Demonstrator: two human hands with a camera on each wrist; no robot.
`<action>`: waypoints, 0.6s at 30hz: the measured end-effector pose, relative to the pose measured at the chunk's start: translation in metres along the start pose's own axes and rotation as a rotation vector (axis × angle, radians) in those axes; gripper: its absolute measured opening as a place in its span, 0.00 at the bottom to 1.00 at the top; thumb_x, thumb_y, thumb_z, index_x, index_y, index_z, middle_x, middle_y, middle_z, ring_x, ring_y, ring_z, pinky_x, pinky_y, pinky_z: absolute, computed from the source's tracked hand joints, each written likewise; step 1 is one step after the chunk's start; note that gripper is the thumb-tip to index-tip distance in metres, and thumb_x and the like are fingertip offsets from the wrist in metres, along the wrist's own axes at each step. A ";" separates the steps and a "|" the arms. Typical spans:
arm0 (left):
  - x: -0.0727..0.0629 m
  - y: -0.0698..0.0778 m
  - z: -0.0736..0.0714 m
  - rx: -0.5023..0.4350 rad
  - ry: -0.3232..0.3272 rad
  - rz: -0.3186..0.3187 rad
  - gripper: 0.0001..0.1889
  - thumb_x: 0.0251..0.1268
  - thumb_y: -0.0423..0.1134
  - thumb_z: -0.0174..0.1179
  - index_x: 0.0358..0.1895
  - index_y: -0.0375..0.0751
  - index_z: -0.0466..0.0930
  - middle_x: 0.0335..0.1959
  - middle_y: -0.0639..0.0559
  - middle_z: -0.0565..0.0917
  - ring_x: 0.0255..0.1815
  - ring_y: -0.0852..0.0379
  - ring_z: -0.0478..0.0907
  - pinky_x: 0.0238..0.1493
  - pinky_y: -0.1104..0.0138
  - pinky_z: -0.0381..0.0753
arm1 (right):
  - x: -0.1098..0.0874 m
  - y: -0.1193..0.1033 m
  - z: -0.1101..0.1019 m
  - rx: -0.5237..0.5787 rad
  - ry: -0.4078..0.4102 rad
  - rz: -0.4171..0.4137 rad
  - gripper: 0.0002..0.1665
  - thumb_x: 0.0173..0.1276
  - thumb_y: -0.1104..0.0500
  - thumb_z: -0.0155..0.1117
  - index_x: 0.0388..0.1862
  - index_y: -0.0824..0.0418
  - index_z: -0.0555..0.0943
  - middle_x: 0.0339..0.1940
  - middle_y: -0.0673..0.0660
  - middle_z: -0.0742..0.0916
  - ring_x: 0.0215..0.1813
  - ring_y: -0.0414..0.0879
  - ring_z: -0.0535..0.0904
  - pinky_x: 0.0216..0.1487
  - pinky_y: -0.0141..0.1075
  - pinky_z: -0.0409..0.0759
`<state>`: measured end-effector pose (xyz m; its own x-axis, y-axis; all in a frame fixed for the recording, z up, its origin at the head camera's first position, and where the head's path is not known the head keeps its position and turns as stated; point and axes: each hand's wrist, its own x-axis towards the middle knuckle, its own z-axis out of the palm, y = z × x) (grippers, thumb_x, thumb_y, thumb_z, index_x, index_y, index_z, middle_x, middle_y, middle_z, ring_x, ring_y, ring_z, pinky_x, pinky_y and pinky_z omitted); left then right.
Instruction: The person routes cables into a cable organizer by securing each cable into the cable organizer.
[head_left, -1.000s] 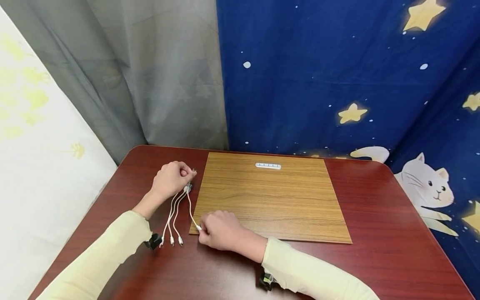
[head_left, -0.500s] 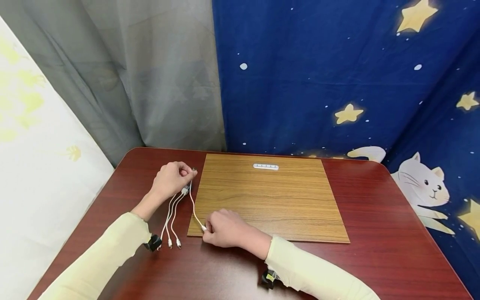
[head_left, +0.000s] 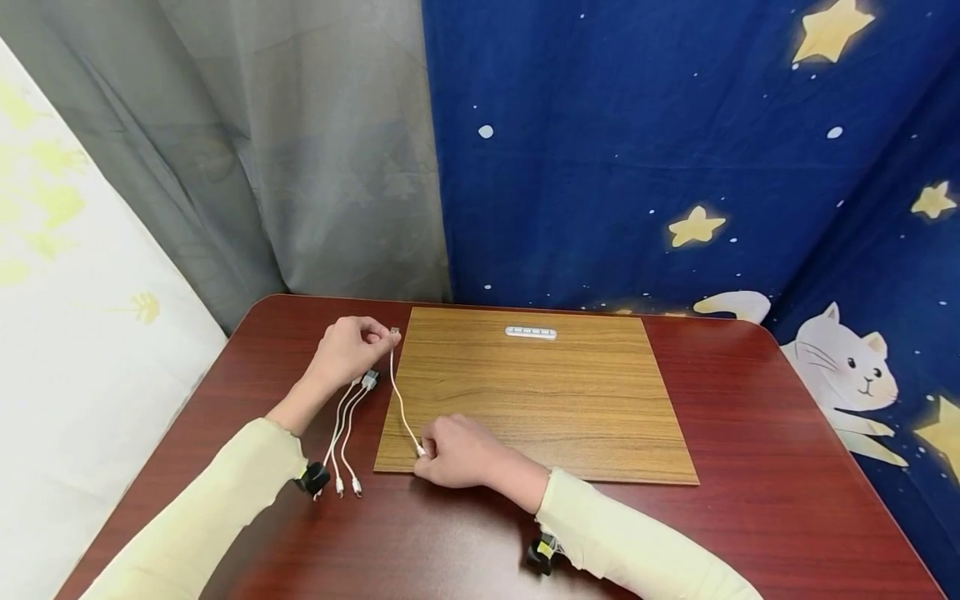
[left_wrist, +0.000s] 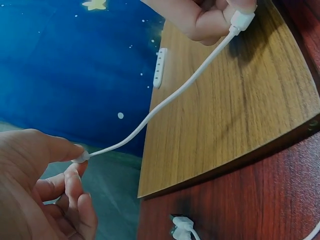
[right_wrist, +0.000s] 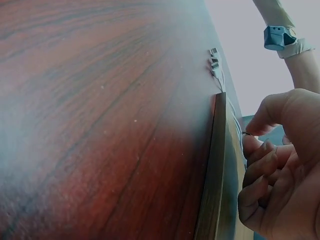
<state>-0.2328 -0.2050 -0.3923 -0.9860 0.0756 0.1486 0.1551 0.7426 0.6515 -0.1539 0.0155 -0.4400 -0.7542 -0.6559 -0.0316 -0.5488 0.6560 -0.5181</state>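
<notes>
Held white cable (left_wrist: 175,93) shifted right, slanting far-left to near-right.

Someone dressed in pale yellow, both wrists kitted out.
The left sleeve (head_left: 202,508) and right sleeve (head_left: 637,533) are long, plain and lightly creased, their loose, wavy hems ending short of the left hand (head_left: 348,350) and right hand (head_left: 459,450), both bare. A small, boxy black left camera (head_left: 313,478) sits under one wrist; the dark right camera (head_left: 540,554) shows a bright yellow patch, with thin pale strands just beside it.
</notes>
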 end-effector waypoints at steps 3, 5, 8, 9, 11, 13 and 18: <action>0.002 0.000 0.001 -0.006 0.012 0.008 0.14 0.68 0.48 0.66 0.34 0.39 0.86 0.27 0.52 0.83 0.28 0.53 0.75 0.34 0.60 0.73 | -0.001 0.001 -0.001 -0.003 0.017 -0.002 0.16 0.55 0.56 0.68 0.15 0.49 0.70 0.14 0.41 0.72 0.20 0.37 0.68 0.21 0.32 0.65; 0.003 0.001 0.001 -0.008 0.017 0.013 0.14 0.68 0.48 0.66 0.34 0.39 0.86 0.26 0.52 0.83 0.28 0.53 0.75 0.35 0.60 0.72 | -0.001 0.001 -0.003 0.002 0.024 0.001 0.16 0.56 0.56 0.68 0.15 0.48 0.70 0.15 0.41 0.72 0.20 0.36 0.68 0.22 0.32 0.66; 0.005 0.002 0.002 -0.012 0.021 0.013 0.14 0.68 0.48 0.65 0.34 0.39 0.86 0.26 0.52 0.83 0.28 0.52 0.75 0.35 0.60 0.72 | -0.003 0.003 -0.005 0.016 0.029 -0.001 0.16 0.56 0.56 0.68 0.15 0.48 0.71 0.15 0.41 0.73 0.20 0.36 0.69 0.22 0.32 0.66; 0.006 0.002 0.002 -0.015 0.022 0.013 0.14 0.68 0.48 0.65 0.34 0.39 0.86 0.26 0.52 0.83 0.28 0.52 0.75 0.35 0.60 0.72 | -0.004 0.004 -0.006 0.026 0.028 -0.001 0.16 0.56 0.56 0.67 0.16 0.48 0.71 0.15 0.41 0.73 0.20 0.36 0.69 0.22 0.31 0.66; 0.006 0.004 0.002 -0.025 0.024 0.011 0.15 0.68 0.48 0.65 0.34 0.39 0.87 0.26 0.52 0.84 0.29 0.53 0.76 0.35 0.60 0.72 | -0.005 0.006 -0.007 0.048 0.033 -0.009 0.16 0.56 0.56 0.67 0.16 0.48 0.70 0.15 0.41 0.73 0.20 0.36 0.68 0.22 0.31 0.66; 0.007 0.005 0.002 -0.039 0.025 0.006 0.15 0.69 0.48 0.65 0.35 0.38 0.87 0.27 0.51 0.84 0.30 0.53 0.76 0.35 0.60 0.73 | -0.007 0.008 -0.009 0.076 0.044 -0.023 0.15 0.56 0.57 0.66 0.16 0.49 0.70 0.14 0.41 0.73 0.19 0.35 0.68 0.22 0.31 0.65; 0.009 0.009 0.004 -0.076 0.013 -0.013 0.15 0.69 0.48 0.66 0.36 0.37 0.87 0.28 0.50 0.84 0.30 0.53 0.75 0.34 0.60 0.73 | -0.013 0.014 -0.011 0.135 0.082 -0.065 0.14 0.56 0.60 0.64 0.17 0.49 0.70 0.13 0.40 0.72 0.18 0.34 0.67 0.22 0.29 0.64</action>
<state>-0.2407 -0.1944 -0.3881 -0.9872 0.0571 0.1491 0.1468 0.6907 0.7081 -0.1557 0.0378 -0.4374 -0.7490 -0.6586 0.0728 -0.5478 0.5536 -0.6273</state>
